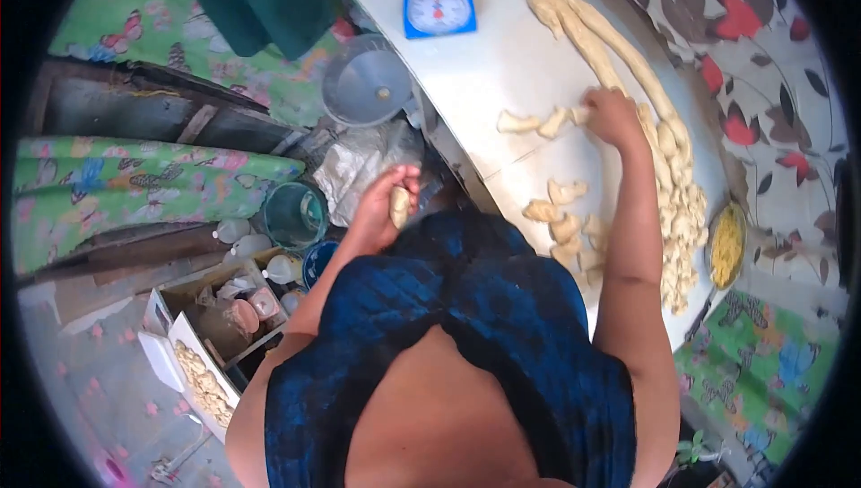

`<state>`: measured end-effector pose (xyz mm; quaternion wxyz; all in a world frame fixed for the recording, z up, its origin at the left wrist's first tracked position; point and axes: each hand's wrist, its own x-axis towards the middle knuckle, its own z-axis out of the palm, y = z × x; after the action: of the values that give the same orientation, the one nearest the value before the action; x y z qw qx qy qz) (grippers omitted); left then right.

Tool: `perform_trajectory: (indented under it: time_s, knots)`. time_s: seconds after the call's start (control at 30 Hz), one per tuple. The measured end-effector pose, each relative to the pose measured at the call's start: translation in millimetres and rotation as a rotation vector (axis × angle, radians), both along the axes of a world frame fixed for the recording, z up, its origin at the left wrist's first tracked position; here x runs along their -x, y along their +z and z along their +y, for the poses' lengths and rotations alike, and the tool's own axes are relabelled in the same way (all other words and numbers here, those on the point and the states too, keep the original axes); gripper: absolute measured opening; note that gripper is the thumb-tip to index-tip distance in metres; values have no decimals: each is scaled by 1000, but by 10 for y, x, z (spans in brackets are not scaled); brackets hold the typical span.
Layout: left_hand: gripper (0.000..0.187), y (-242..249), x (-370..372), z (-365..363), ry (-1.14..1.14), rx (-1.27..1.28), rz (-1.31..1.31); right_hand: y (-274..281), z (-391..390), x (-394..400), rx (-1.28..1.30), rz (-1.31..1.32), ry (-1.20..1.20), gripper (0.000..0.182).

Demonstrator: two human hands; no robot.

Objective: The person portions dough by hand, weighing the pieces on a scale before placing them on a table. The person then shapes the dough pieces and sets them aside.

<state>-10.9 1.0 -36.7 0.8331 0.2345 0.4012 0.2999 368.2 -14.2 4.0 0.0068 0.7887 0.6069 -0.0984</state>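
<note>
My left hand (392, 205) is off the table's left side, its fingers curled round a small pale dough piece (399, 207). Over the white table (484, 84), my right hand (612, 117) has its fingers closed on the right end of a short row of dough pieces (529, 123). Long dough ropes (587, 30) run from the far end of the table down past my right hand. Nearer to me lie several loose dough pieces (565, 226), partly behind my right forearm. A big heap of small dough pieces (682, 228) covers the table's right side.
A blue scale (439, 9) stands at the table's far end. At the right edge is a bowl of yellow shreds (727, 246). A grey basin (366, 81), a green bucket (295, 214) and a tray of dough pieces (204, 382) are to the left, below the table.
</note>
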Motion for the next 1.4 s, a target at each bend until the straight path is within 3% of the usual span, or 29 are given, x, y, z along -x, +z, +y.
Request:
perform_trajectory:
  time_s: [0.07,0.1,0.17,0.23,0.37,0.47,0.53,0.57,0.63,0.7,0.9,0.97,1.1,1.17,1.4]
  knots:
    - [18,-5,-35,11,-2,4,-8,17,28,-146,-13,315,-49,27]
    - [18,17,-64,35,-20,9,-14,74,99,-190,-28,310,-21,27]
    - [19,73,-145,44,-58,-12,-52,292,190,-197,-326,1075,-21,22]
    - [19,82,-221,78,-75,-19,-69,690,402,-35,-567,1280,57,22]
    - [19,90,-289,104,-118,-28,-77,1332,1073,261,-737,1167,159,35]
    - [19,92,-253,106,-119,-38,-80,1554,1594,498,-762,1005,208,35]
    - [19,89,-195,113,-87,-22,-52,1600,1891,656,-658,1119,284,15]
    - [19,78,-161,117,-82,-24,-49,1600,2005,713,-658,1123,288,15]
    - [19,54,-96,119,-34,-8,-33,1555,2186,784,-475,878,281,19]
    - [19,61,-30,116,-20,0,-42,1452,2356,797,-481,801,329,21]
    - [18,44,25,123,19,-4,-17,1360,2490,905,-471,769,321,25]
    - [18,40,23,130,22,-5,-11,1358,2501,939,-554,591,416,25]
    - [19,68,10,133,6,-5,-22,1392,2475,984,-489,625,333,24]
    - [18,69,2,134,3,-8,-16,1357,2521,958,-632,513,413,23]
    - [19,62,-24,128,-8,-8,-32,1541,2412,798,-637,653,451,21]
